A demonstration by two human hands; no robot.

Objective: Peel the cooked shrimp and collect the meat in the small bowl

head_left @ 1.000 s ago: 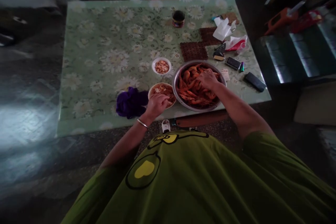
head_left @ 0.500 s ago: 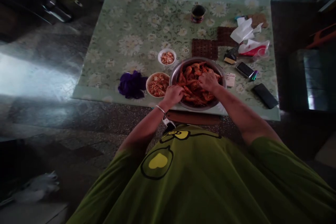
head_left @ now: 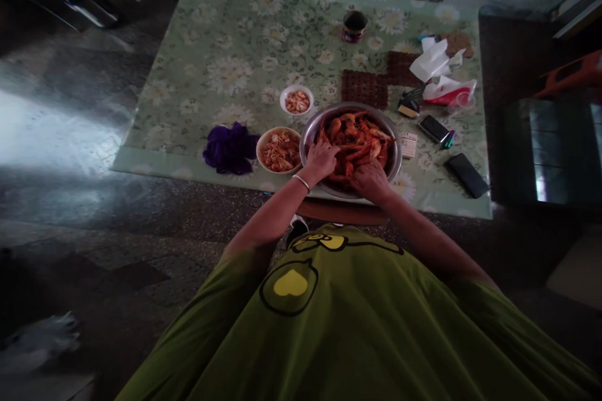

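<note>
A steel basin [head_left: 399, 163] heaped with red cooked shrimp [head_left: 348, 131] stands at the near edge of the table. Over its left side is my left hand [head_left: 322, 160], fingers drawn together above the shrimp; what they pinch is hidden. My right hand [head_left: 371, 180] reaches in at the front of the basin, fingers curled against a shrimp [head_left: 348, 169]. Touching or nearly touching the basin on the left is a bowl [head_left: 259, 160] of shrimp shells and heads [head_left: 281, 150]. Behind that, a small white bowl [head_left: 283, 106] holds peeled shrimp [head_left: 297, 101].
A purple bag or cloth [head_left: 230, 148] lies left of the bowls. Brown woven mats [head_left: 364, 89] and an open can [head_left: 354, 26] sit behind the basin. To the right are a small card box [head_left: 408, 145], phone-like devices [head_left: 466, 174] and white wrappers [head_left: 431, 61].
My left hand has moved from the rim further in over the shrimp. My right hand has drawn back from the middle of the pile to the basin's front. The view has shifted slightly.
</note>
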